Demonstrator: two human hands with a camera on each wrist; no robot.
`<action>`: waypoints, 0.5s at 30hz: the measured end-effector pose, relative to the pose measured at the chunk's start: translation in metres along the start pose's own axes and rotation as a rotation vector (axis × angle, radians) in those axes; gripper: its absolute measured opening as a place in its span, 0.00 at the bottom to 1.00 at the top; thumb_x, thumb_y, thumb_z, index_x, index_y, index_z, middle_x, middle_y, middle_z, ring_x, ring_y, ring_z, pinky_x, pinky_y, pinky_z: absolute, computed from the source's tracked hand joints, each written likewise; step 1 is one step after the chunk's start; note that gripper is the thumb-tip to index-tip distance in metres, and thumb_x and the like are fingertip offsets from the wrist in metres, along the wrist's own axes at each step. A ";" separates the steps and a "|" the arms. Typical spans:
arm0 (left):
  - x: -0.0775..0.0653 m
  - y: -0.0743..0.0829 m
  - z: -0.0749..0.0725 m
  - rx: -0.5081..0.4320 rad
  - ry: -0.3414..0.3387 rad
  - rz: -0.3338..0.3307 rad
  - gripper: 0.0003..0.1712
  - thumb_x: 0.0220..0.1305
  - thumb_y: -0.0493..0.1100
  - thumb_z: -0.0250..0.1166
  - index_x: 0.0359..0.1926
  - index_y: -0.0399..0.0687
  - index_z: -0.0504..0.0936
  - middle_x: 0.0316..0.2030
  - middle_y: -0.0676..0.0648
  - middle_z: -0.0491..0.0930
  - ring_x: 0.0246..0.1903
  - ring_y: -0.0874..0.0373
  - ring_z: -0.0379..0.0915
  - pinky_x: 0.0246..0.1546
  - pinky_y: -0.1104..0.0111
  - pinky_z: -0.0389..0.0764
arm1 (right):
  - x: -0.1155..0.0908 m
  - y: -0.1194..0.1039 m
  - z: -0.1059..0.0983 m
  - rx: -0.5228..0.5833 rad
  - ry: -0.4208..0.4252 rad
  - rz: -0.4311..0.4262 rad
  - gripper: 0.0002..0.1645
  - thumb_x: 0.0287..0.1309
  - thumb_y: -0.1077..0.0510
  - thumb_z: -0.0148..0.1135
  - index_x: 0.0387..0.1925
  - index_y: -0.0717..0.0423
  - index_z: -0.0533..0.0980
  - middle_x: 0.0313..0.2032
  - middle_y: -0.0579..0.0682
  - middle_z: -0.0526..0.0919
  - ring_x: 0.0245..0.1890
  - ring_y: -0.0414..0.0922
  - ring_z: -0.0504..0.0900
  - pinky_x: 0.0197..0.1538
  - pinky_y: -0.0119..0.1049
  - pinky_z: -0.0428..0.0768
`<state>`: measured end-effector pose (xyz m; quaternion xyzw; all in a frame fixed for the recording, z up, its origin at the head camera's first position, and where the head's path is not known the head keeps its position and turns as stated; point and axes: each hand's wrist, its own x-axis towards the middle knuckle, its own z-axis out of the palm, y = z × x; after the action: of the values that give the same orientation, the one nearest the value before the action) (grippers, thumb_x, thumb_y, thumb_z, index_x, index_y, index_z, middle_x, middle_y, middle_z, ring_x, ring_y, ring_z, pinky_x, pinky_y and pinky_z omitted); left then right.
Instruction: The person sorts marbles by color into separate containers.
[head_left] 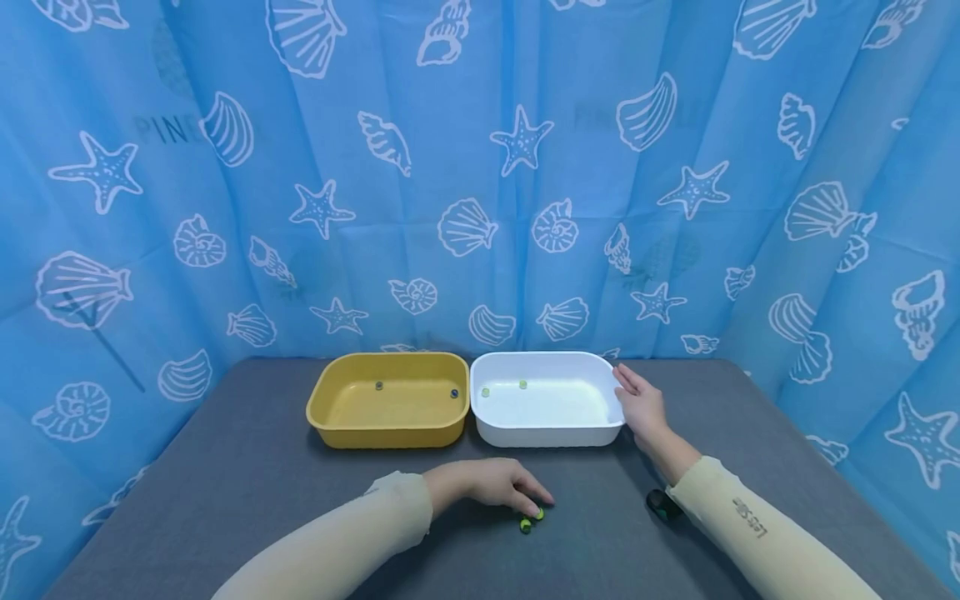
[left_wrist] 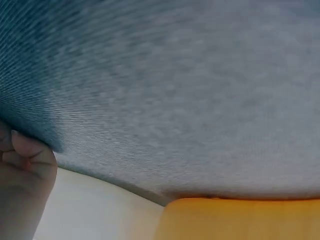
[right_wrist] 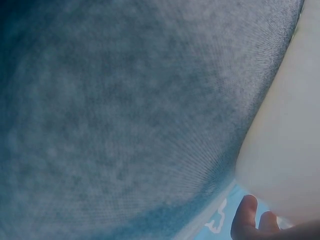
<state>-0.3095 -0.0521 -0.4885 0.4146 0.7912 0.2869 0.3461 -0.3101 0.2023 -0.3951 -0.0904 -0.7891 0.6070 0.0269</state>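
My left hand (head_left: pixel 498 483) is low over the grey table, with the thumb and index finger stretched toward two small round green pieces. One green piece (head_left: pixel 540 514) lies right by the thumb tip; the other, a green-and-black piece (head_left: pixel 525 526), sits just nearer. Whether the fingertips touch the first piece cannot be told. In the left wrist view only part of the left hand (left_wrist: pixel 27 165) shows. Beside the right end of the white bin (head_left: pixel 551 437) is my right hand (head_left: pixel 642 408), its fairly straight fingers against the rim. Some right fingers (right_wrist: pixel 245 215) appear in the right wrist view.
Left of the white bin, touching it, stands a yellow bin (head_left: pixel 390 439). It contains a dark piece (head_left: pixel 378 386) and a blue piece (head_left: pixel 454 393). Two pale green pieces (head_left: pixel 486 392) are inside the white bin. A black object (head_left: pixel 663 505) is at the right sleeve. Behind hangs a blue curtain (head_left: pixel 480 167).
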 end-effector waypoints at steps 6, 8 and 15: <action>-0.025 0.053 -0.006 0.062 0.012 -0.049 0.16 0.69 0.46 0.61 0.57 0.56 0.82 0.41 0.61 0.80 0.37 0.70 0.71 0.42 0.75 0.74 | 0.001 0.000 0.001 -0.008 0.006 -0.004 0.30 0.76 0.63 0.38 0.75 0.60 0.49 0.71 0.57 0.57 0.73 0.52 0.51 0.70 0.47 0.57; -0.035 0.070 -0.008 0.048 0.017 -0.056 0.14 0.69 0.43 0.61 0.53 0.50 0.83 0.33 0.58 0.77 0.31 0.67 0.68 0.34 0.76 0.72 | 0.002 0.000 0.000 -0.013 0.008 -0.006 0.30 0.76 0.63 0.38 0.75 0.59 0.49 0.71 0.56 0.57 0.73 0.52 0.51 0.70 0.46 0.57; -0.050 0.093 -0.007 -0.063 0.043 -0.074 0.04 0.67 0.37 0.63 0.40 0.40 0.81 0.27 0.56 0.74 0.27 0.68 0.65 0.31 0.77 0.68 | 0.002 0.001 -0.001 -0.017 0.002 -0.005 0.30 0.76 0.63 0.37 0.75 0.59 0.49 0.71 0.57 0.57 0.73 0.52 0.51 0.70 0.47 0.57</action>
<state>-0.2518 -0.0504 -0.3998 0.3678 0.8037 0.3075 0.3523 -0.3117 0.2034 -0.3964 -0.0893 -0.7943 0.6002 0.0286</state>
